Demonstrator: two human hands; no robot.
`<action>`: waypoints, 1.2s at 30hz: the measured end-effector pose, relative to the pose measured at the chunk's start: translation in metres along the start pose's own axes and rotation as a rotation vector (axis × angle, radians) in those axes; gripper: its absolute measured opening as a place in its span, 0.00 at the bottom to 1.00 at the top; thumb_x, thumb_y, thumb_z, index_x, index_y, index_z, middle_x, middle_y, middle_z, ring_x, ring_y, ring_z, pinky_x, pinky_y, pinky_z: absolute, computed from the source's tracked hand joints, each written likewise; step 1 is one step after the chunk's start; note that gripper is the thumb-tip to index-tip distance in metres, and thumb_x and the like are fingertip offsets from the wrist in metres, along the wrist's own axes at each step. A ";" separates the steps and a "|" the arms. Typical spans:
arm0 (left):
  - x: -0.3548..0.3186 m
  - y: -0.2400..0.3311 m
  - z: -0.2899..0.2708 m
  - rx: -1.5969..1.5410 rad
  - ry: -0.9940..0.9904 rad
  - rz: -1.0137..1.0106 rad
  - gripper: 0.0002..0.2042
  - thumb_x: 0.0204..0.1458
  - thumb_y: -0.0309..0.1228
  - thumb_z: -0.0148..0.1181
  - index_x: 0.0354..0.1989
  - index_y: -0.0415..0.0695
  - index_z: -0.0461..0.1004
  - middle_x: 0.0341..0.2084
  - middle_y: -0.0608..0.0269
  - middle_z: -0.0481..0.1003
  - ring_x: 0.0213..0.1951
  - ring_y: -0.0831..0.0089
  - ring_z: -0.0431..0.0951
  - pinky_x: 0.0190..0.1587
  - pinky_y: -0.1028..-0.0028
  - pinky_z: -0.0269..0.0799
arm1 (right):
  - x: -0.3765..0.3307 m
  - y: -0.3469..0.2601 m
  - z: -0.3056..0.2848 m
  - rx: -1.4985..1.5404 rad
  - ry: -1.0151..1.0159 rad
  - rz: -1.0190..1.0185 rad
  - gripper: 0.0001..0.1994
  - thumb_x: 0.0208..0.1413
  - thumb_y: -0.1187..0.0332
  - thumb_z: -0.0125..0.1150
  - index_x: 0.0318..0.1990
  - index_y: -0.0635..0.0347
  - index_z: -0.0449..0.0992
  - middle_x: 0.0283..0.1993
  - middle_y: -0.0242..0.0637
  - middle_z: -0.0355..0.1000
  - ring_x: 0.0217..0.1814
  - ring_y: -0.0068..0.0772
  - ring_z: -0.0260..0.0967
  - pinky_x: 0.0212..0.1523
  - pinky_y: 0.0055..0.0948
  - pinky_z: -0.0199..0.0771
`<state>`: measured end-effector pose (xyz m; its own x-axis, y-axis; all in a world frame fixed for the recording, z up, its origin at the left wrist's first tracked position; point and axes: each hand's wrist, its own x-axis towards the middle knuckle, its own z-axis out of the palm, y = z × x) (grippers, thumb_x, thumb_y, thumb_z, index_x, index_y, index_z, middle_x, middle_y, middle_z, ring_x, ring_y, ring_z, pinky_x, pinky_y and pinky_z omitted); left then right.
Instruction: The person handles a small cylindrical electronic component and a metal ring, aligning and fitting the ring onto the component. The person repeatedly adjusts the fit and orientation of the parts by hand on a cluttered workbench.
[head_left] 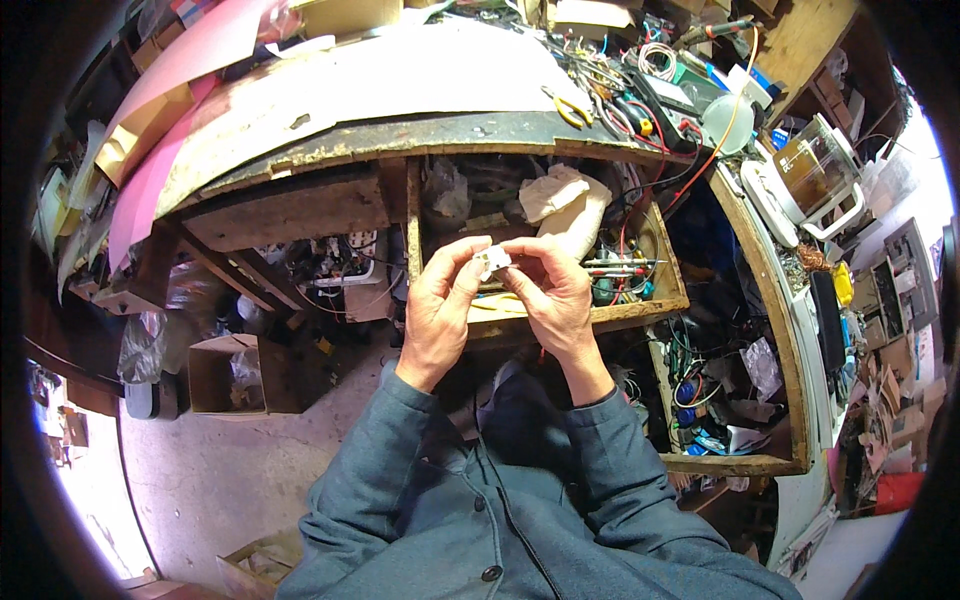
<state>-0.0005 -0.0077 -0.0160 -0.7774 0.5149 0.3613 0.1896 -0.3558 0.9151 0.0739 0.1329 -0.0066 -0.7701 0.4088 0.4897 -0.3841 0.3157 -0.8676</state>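
Both hands meet over the open wooden drawer (640, 312) under the bench (400, 135). Between them sits a small white plastic part (492, 260), pinched from both sides: the left hand (440, 312) has its fingers (462, 256) clamped on the part's left edge, thumb under it, and the right hand (553, 295) has its fingers (520, 255) closed on the right edge. The part is held in the air, just above the drawer's front rail, touching nothing but the fingertips.

In the drawer, at about one o'clock from the part, lies a crumpled pale cloth (565, 205); at three o'clock, a few pens or screwdrivers (620, 268) and tangled wires. On the bench top, at one o'clock, yellow-handled pliers (572, 108) lie among cables. Far off at two o'clock stands a clear glass jug (815, 165). A cardboard box (225, 375) sits on the floor at eight o'clock.
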 end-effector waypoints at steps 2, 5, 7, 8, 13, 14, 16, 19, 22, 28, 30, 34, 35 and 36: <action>0.000 0.001 -0.003 -0.007 -0.031 0.009 0.15 0.66 0.28 0.52 0.57 0.36 0.73 0.52 0.58 0.77 0.54 0.73 0.76 0.58 0.75 0.70 | 0.000 0.002 -0.001 0.027 -0.005 0.032 0.10 0.58 0.77 0.66 0.46 0.65 0.77 0.39 0.35 0.80 0.41 0.23 0.79 0.44 0.23 0.79; -0.002 0.010 0.000 -0.068 -0.040 -0.012 0.15 0.63 0.23 0.52 0.58 0.36 0.72 0.53 0.58 0.76 0.55 0.72 0.75 0.59 0.74 0.69 | -0.001 0.003 -0.003 0.017 -0.015 0.057 0.10 0.58 0.78 0.66 0.46 0.65 0.77 0.39 0.35 0.80 0.41 0.24 0.79 0.44 0.23 0.79; -0.003 0.010 0.003 -0.100 -0.033 -0.026 0.17 0.60 0.19 0.52 0.58 0.36 0.72 0.54 0.58 0.75 0.55 0.72 0.75 0.61 0.73 0.69 | -0.001 0.003 -0.003 0.016 -0.015 0.057 0.10 0.58 0.78 0.66 0.46 0.66 0.77 0.39 0.35 0.80 0.41 0.24 0.79 0.44 0.23 0.78; -0.003 0.007 0.004 -0.103 -0.029 -0.027 0.18 0.58 0.16 0.52 0.58 0.36 0.72 0.54 0.58 0.75 0.56 0.72 0.75 0.61 0.73 0.69 | -0.001 0.002 -0.002 0.026 -0.012 0.052 0.09 0.58 0.79 0.66 0.46 0.66 0.76 0.39 0.35 0.80 0.41 0.23 0.79 0.44 0.23 0.78; -0.003 0.002 0.003 -0.136 -0.029 -0.003 0.22 0.53 0.10 0.52 0.57 0.37 0.72 0.55 0.58 0.74 0.58 0.71 0.74 0.63 0.72 0.68 | -0.002 0.003 -0.003 0.036 -0.015 0.075 0.10 0.57 0.81 0.64 0.46 0.66 0.76 0.39 0.35 0.80 0.43 0.23 0.79 0.46 0.23 0.79; -0.003 0.002 0.003 -0.129 -0.030 0.012 0.22 0.53 0.10 0.51 0.57 0.37 0.73 0.56 0.58 0.74 0.58 0.71 0.73 0.63 0.72 0.68 | -0.002 0.003 -0.003 0.038 -0.016 0.078 0.10 0.57 0.82 0.64 0.46 0.66 0.76 0.39 0.35 0.80 0.43 0.23 0.79 0.46 0.23 0.79; -0.003 0.002 0.003 -0.122 -0.031 0.028 0.22 0.53 0.10 0.51 0.56 0.38 0.73 0.56 0.58 0.73 0.58 0.71 0.73 0.63 0.72 0.68 | -0.002 0.003 -0.002 0.050 -0.015 0.089 0.10 0.57 0.82 0.64 0.46 0.66 0.76 0.40 0.35 0.80 0.43 0.23 0.79 0.46 0.23 0.79; -0.002 0.002 0.004 -0.117 -0.028 0.026 0.22 0.52 0.10 0.50 0.56 0.38 0.73 0.56 0.59 0.73 0.57 0.72 0.74 0.62 0.73 0.68 | -0.003 0.003 -0.002 0.065 -0.014 0.092 0.12 0.56 0.83 0.63 0.47 0.65 0.76 0.41 0.34 0.79 0.43 0.22 0.78 0.47 0.23 0.79; -0.003 0.000 0.004 -0.102 -0.023 0.024 0.22 0.52 0.10 0.50 0.55 0.38 0.73 0.54 0.61 0.74 0.56 0.73 0.74 0.61 0.74 0.69 | -0.001 -0.002 0.001 0.041 -0.008 0.063 0.14 0.55 0.84 0.64 0.49 0.64 0.76 0.43 0.34 0.79 0.44 0.23 0.78 0.47 0.23 0.79; -0.002 -0.002 0.005 -0.084 -0.013 0.043 0.22 0.52 0.09 0.49 0.56 0.39 0.73 0.51 0.63 0.75 0.53 0.76 0.75 0.58 0.75 0.70 | 0.000 -0.004 0.000 -0.010 -0.054 0.011 0.17 0.53 0.82 0.67 0.51 0.61 0.77 0.43 0.33 0.77 0.44 0.23 0.78 0.45 0.23 0.79; -0.002 -0.002 0.005 -0.090 -0.006 0.010 0.22 0.52 0.09 0.49 0.56 0.38 0.73 0.51 0.63 0.75 0.52 0.76 0.76 0.58 0.76 0.71 | 0.000 -0.001 -0.002 -0.031 -0.059 0.014 0.17 0.53 0.82 0.67 0.51 0.61 0.77 0.43 0.33 0.77 0.44 0.23 0.78 0.45 0.23 0.79; -0.003 0.004 0.006 -0.119 0.005 -0.044 0.21 0.53 0.10 0.50 0.56 0.37 0.73 0.50 0.63 0.75 0.52 0.76 0.76 0.58 0.76 0.71 | 0.000 -0.004 -0.001 -0.076 -0.054 -0.004 0.17 0.53 0.82 0.67 0.50 0.61 0.77 0.42 0.33 0.77 0.43 0.24 0.78 0.45 0.23 0.79; -0.003 0.004 0.006 -0.124 0.004 -0.044 0.21 0.53 0.10 0.50 0.55 0.37 0.73 0.50 0.63 0.75 0.52 0.76 0.76 0.58 0.75 0.71 | 0.000 -0.004 -0.001 -0.080 -0.053 -0.005 0.17 0.53 0.82 0.67 0.50 0.62 0.77 0.42 0.33 0.77 0.43 0.24 0.78 0.45 0.23 0.79; -0.003 0.004 0.006 -0.128 0.004 -0.045 0.21 0.53 0.10 0.51 0.55 0.37 0.73 0.50 0.62 0.76 0.52 0.76 0.76 0.58 0.75 0.71 | 0.000 -0.004 -0.001 -0.083 -0.051 -0.007 0.17 0.53 0.82 0.67 0.50 0.62 0.77 0.42 0.34 0.78 0.43 0.24 0.78 0.45 0.23 0.79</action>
<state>0.0062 -0.0058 -0.0123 -0.7856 0.5296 0.3198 0.0770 -0.4292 0.8999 0.0759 0.1319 -0.0029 -0.7933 0.3631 0.4886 -0.3473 0.3893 -0.8531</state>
